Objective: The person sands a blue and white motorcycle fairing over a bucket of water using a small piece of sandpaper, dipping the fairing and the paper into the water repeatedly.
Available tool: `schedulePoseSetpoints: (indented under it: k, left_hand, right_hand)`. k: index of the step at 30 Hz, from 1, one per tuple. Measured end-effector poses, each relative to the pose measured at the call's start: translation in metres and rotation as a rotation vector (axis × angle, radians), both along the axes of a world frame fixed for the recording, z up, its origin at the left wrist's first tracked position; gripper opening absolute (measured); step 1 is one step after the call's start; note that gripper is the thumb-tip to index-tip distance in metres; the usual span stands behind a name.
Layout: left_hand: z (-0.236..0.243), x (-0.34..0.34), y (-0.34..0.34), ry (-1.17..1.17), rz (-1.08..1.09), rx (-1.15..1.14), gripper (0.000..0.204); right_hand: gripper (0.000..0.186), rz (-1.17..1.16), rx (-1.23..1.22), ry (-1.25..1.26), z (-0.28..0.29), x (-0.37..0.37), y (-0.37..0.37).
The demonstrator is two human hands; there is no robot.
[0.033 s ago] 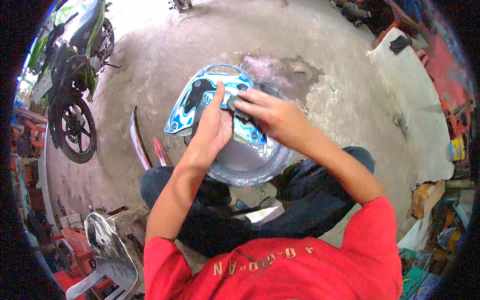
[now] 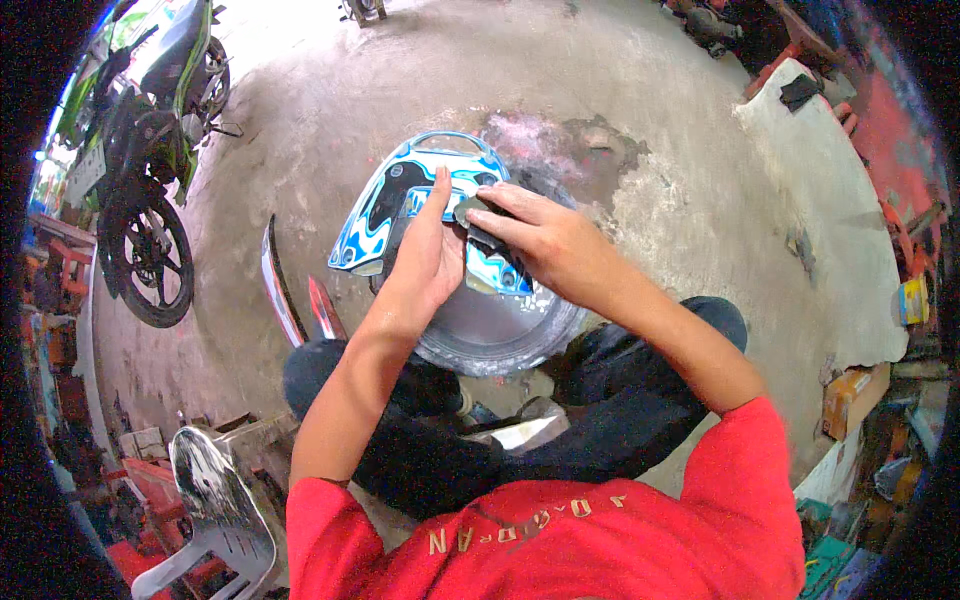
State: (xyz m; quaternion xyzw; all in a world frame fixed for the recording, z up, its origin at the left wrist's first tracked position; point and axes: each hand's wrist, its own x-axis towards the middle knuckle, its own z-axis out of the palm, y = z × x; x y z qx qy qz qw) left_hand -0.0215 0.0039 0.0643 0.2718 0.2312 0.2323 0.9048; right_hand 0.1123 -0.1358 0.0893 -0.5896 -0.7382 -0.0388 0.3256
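Note:
A blue-and-white patterned plastic panel [image 2: 372, 228], with black patches and a curved loop at its far end, lies across a round grey basin [image 2: 500, 357] in front of me. My left hand [image 2: 430, 255] grips a part of the panel, its thumb stretched away from me along the surface. Its other fingers are mostly hidden. Close beside that thumb, my right hand [image 2: 535, 230] pinches a small dark grey pad [image 2: 466, 209] against the panel. Whether the gripped part is a separate piece, I cannot tell.
Left of the basin, a white-and-red curved strip [image 2: 280, 285] and a red pointed piece [image 2: 324, 308] lie on the concrete floor. A motorcycle [image 2: 145, 190] stands at the far left. A worn chair [image 2: 225, 500] is near left; a cardboard box [image 2: 852, 400] sits at right.
My right hand has shifted slightly, and more of the grey pad shows beside my left thumb. My left hand keeps its grip on the panel.

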Motion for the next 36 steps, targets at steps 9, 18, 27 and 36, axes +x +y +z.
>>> schedulePoseSetpoints:
  k: [9,18,27,36]
  left_hand:
    - [0.020,0.002,0.018,-0.008,0.074,0.075,0.047]
    - [0.011,0.004,0.030,0.005,0.032,0.035,0.040]
    - [-0.020,0.002,0.036,0.304,0.087,0.102,0.037]
    - [-0.007,0.014,0.017,0.415,0.024,0.161,0.039]
  right_hand:
    - [0.042,-0.067,0.036,-0.100,0.019,-0.015,0.014]
    - [0.052,-0.002,-0.004,-0.048,0.013,-0.004,0.016]
    - [0.038,0.130,0.100,-0.081,-0.006,-0.011,0.016]
    - [0.041,0.108,0.074,-0.107,-0.018,0.001,0.003]
